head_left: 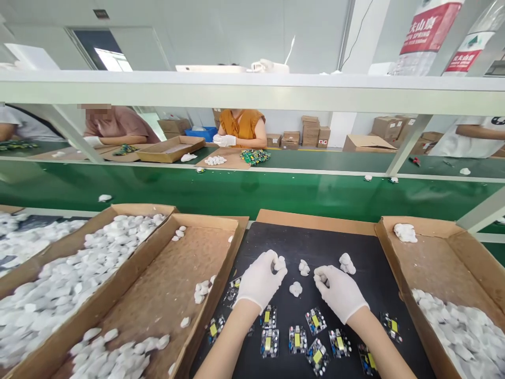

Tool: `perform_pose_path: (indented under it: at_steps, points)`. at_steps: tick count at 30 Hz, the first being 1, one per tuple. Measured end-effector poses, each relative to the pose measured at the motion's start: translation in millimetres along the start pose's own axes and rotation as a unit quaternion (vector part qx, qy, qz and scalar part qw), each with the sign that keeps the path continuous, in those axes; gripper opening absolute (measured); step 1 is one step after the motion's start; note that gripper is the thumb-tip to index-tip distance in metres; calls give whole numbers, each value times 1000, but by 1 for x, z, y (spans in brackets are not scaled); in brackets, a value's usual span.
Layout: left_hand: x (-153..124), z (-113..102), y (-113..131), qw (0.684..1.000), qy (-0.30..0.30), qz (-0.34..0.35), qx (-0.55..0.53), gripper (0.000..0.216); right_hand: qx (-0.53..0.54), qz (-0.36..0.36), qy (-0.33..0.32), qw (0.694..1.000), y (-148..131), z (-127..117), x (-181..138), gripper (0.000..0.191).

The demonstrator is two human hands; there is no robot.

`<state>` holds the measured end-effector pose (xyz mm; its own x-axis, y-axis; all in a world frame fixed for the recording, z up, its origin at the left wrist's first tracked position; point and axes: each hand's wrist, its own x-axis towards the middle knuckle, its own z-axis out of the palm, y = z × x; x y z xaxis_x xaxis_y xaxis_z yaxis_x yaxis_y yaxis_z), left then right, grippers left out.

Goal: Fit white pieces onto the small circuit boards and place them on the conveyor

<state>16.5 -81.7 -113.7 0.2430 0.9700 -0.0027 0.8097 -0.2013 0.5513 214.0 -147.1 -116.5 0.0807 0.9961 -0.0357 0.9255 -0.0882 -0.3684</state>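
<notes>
My left hand [258,279], in a white glove, is closed on a small white lump [280,263] above the black mat [292,245]. My right hand [341,292], gloved too, has thumb and fingers pinched together; whatever is between them blends with the glove. Between the hands lie two more white lumps, one upper [303,267] and one lower [295,288]. Another white clump [347,263] rests just beyond my right hand. Nearer to me, several small circuit boards [297,339] with yellow parts are spread over the mat.
Cardboard trays with white pieces flank the mat, one at left [173,268] and one at right [430,252]; a fuller tray [98,252] stands further left. A green conveyor belt [252,192] runs behind, below a white shelf [252,95]. Co-workers [242,129] sit across.
</notes>
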Motion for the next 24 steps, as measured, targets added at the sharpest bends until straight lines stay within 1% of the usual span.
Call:
perform_pose_path:
  at_steps: [2,4,7,9,11,13,14,15,17,19,21,22,24]
  points:
    - [-2,1,1,1000,8,6,-25,10,39,6,8,999,-1,-2,-1,18]
    - [-4,3,3,999,0,21,-32,10,76,10,13,997,-3,-3,-2,24]
    - [-6,5,4,999,-8,37,-32,9,100,7,7,995,-4,-3,-3,30]
    - [-6,8,4,999,-9,38,-21,12,77,5,3,997,-4,-2,-3,28]
    - [-4,10,3,999,-3,32,-15,12,23,7,-3,1000,-3,0,-3,26]
    - [-3,12,2,999,7,25,-31,11,-15,10,-10,1000,-2,1,-2,30]
    - [-3,12,3,998,13,24,-51,12,-14,10,-3,1000,-1,1,-2,33]
    - [-4,12,4,996,19,27,-79,12,3,6,15,1000,-2,1,-2,36]
    - [-7,10,9,985,13,56,-161,14,85,-14,70,994,-4,-1,-4,38]
    - [-11,8,14,961,-27,104,-253,13,202,-48,109,972,-8,-2,-8,39]
    - [-16,6,19,935,-79,143,-315,10,300,-82,103,945,-15,-4,-11,36]
    - [-18,6,20,925,-100,154,-332,8,328,-92,92,936,-19,-5,-13,32]
    - [-20,7,20,913,-127,159,-353,7,350,-80,73,931,-25,-5,-15,22]
